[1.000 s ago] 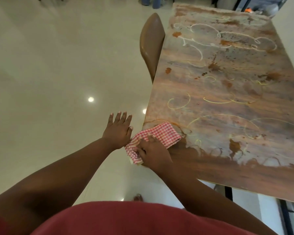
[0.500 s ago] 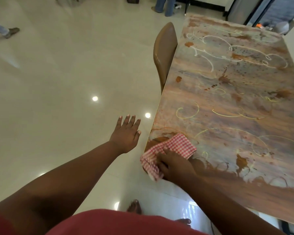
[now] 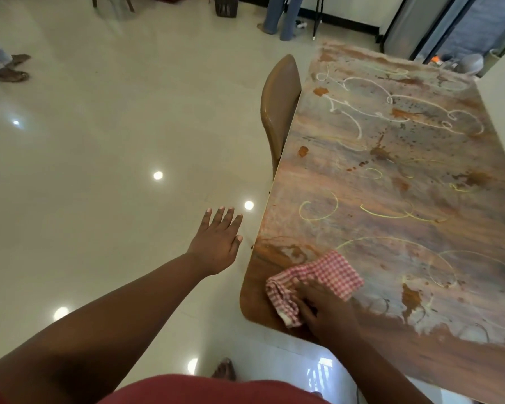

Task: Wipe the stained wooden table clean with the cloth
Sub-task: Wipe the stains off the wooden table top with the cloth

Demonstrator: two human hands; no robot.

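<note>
A red-and-white checked cloth (image 3: 318, 281) lies crumpled on the near left corner of the wooden table (image 3: 391, 199). My right hand (image 3: 325, 309) presses down on the cloth's near part, fingers curled into its folds. Brown splashes and pale looping smears cover most of the tabletop; a strip along the near edge shows bare brown wood. My left hand (image 3: 217, 243) hovers over the floor just left of the table's corner, fingers straight and spread, touching nothing.
A brown chair (image 3: 280, 112) is pushed against the table's left edge, farther away. Glossy pale floor tiles spread to the left. People's legs stand at the far top (image 3: 280, 16) and at the far left (image 3: 3, 62). My bare foot (image 3: 225, 370) shows below.
My right hand has slid the cloth rightward from the corner's overhang onto the tabletop. My left hand has come off the cloth and drawn away to the left.
</note>
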